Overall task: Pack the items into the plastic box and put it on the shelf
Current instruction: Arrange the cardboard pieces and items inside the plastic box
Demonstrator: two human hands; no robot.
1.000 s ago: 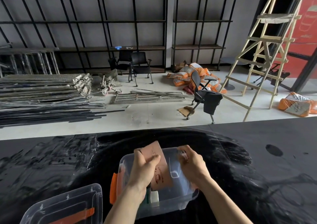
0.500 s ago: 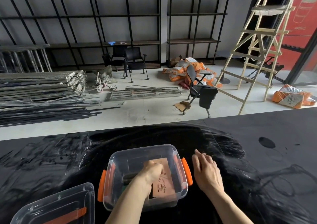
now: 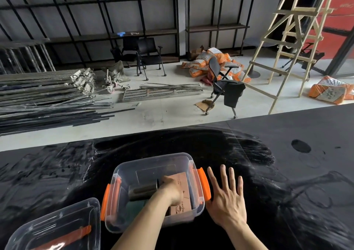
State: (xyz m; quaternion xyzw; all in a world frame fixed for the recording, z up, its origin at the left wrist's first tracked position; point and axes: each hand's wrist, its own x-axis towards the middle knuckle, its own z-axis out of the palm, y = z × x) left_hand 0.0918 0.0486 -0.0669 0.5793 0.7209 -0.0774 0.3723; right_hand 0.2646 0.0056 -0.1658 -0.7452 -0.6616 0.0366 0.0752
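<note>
Clear plastic box (image 3: 153,165) with orange side latches sits open on the black smeared tabletop (image 3: 287,173), near its front edge, just left of centre. Inside lie a brown cardboard packet (image 3: 183,180) with printed marks along the box's right side, a dark metal cylinder (image 3: 143,191) lying on its side toward the left, and something green (image 3: 137,206) under the cylinder, too hidden to identify. Left hand (image 3: 171,191) is down inside the box, fingers curled at the cylinder's right end, resting over the cardboard packet; whether it actually grips the cylinder cannot be told from here. Right hand (image 3: 226,198) is outside the box, flat on the tabletop, palm down, fingers spread wide, holding nothing, thumb side just beside the right orange latch (image 3: 204,184). Clear plastic lid (image 3: 57,228) with an orange handle strip lies on the tabletop at the front left, close to the box's left corner, partly cut by the frame edge. Beyond the tabletop, a pale concrete floor (image 3: 153,113) carries a pile of long dark metal bars (image 3: 42,100) on the left, black chairs (image 3: 145,56) in the middle, a tipped-looking black office chair (image 3: 226,85) near a heap of orange and white sacks (image 3: 206,62), and a pale wooden stepladder (image 3: 287,43) on the right. Black metal shelf racks (image 3: 118,33) line the grey back wall.
</note>
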